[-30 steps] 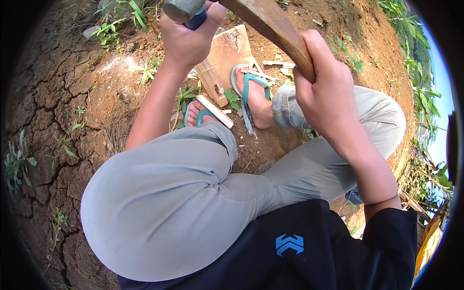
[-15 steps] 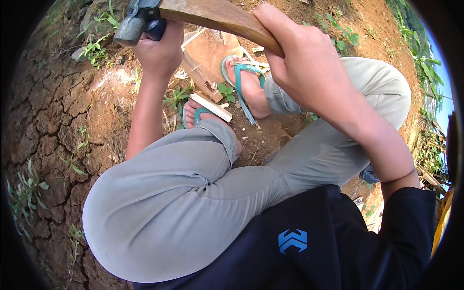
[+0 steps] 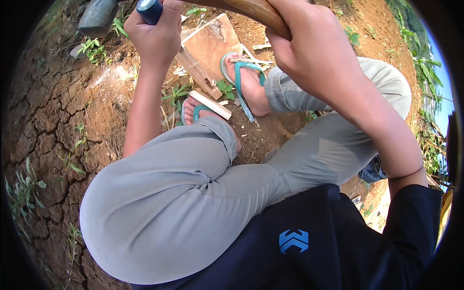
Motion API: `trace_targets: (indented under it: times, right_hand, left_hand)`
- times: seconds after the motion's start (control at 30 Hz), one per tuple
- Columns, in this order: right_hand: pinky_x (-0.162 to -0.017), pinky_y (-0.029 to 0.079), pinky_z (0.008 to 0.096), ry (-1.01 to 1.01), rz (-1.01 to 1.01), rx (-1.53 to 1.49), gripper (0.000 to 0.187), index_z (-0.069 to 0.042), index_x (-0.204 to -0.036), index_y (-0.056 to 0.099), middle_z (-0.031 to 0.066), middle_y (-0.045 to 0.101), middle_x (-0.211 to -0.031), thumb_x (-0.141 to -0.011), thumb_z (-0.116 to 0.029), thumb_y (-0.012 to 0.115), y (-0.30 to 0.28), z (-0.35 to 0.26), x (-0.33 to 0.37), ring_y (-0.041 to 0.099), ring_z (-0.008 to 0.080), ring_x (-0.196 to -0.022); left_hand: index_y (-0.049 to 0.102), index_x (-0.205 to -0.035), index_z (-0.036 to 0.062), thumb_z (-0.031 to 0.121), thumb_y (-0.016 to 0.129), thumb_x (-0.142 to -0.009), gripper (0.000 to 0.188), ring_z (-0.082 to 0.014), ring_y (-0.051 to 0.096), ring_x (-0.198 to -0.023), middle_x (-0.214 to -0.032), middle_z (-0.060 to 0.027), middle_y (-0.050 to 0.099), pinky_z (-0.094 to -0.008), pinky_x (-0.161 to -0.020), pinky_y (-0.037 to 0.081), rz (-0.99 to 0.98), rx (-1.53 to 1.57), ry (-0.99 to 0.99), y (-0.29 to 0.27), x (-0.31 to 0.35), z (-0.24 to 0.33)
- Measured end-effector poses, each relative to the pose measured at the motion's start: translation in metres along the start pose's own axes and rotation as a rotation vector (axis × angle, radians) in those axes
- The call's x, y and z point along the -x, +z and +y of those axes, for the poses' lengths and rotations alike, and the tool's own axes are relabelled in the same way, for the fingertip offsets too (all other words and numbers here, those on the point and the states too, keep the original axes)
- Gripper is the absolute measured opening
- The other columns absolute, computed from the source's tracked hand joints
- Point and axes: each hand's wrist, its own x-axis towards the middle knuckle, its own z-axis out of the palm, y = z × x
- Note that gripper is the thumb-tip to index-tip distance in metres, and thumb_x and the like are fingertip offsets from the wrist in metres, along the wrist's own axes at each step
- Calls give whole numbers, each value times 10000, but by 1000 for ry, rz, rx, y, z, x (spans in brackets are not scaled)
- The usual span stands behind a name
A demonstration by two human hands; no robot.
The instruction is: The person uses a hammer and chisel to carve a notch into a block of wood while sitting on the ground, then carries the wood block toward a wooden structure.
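Observation:
My right hand [image 3: 314,43] is closed around the curved wooden handle of a hammer [image 3: 258,13]. The hammer's dark metal head [image 3: 98,18] is up at the top left, partly cut off by the picture's edge. Fingers of my left hand [image 3: 157,36] wrap round a tool with a dark blue round handle [image 3: 149,10]; only its end shows, and the rest is hidden by the hand. Beyond my feet, a flat piece of wood [image 3: 215,41] lies on the ground with a narrower split length of wood [image 3: 197,70] along its left side.
A pale wood strip [image 3: 210,104] lies by my left sandal [image 3: 195,113]. Thin splinters [image 3: 251,60] rest across my right sandal [image 3: 261,72]. Cracked brown soil [image 3: 53,111] with small weeds spreads to the left. Green plants [image 3: 430,67] stand at the far right.
The hammer head has moved up and left, away from the blue handle's end, and looks larger. My left hand has shifted slightly left, and more of the wood beyond it shows.

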Motion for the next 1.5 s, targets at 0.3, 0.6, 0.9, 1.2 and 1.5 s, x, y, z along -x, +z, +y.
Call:
trace_targets:
  times: [0.3, 0.6, 0.9, 1.2, 1.5]
  right_hand:
    - [-656, 485, 552, 0, -129, 35, 155, -48, -1011, 512, 270, 605, -751, -864, -12, 545, -10, 4, -30, 627, 505, -769]
    - [-699, 468, 516, -56, -55, 49, 170, -20, -1010, 532, 282, 591, -826, -843, 10, 525, -7, 2, -55, 600, 506, -822]
    - [-728, 481, 495, -98, -65, 81, 181, -9, -1005, 555, 270, 597, -802, -830, 18, 518, 0, 0, -81, 621, 477, -835]
    - [-714, 455, 457, -92, -108, 127, 122, 1, -946, 522, 220, 548, -778, -825, 4, 533, 1, 14, -96, 570, 376, -753]
    - [-728, 462, 450, -21, -126, 137, 135, -8, -960, 541, 211, 570, -794, -827, 5, 518, 0, -11, -86, 590, 348, -778]
  left_hand:
    - [546, -759, 116, 242, 678, -1007, 308, -40, 423, -430, -557, 68, 473, -230, -400, 310, 120, -38, -125, 9, -9, -5]
    - [580, -725, 114, 246, 706, -983, 315, -34, 454, -459, -565, 69, 510, -235, -424, 333, 179, -145, -132, 7, -21, 2]
    - [548, -661, 109, 210, 700, -970, 359, -39, 443, -526, -576, 73, 487, -272, -485, 339, 200, -273, -137, 3, -29, 4]
    - [574, -660, 103, 237, 708, -964, 358, -43, 440, -543, -593, 75, 500, -284, -496, 330, 182, -279, -124, 3, -25, 0]
    - [596, -686, 88, 215, 704, -954, 316, -48, 453, -557, -607, 65, 517, -291, -508, 352, 206, -273, -104, -4, -27, -4]
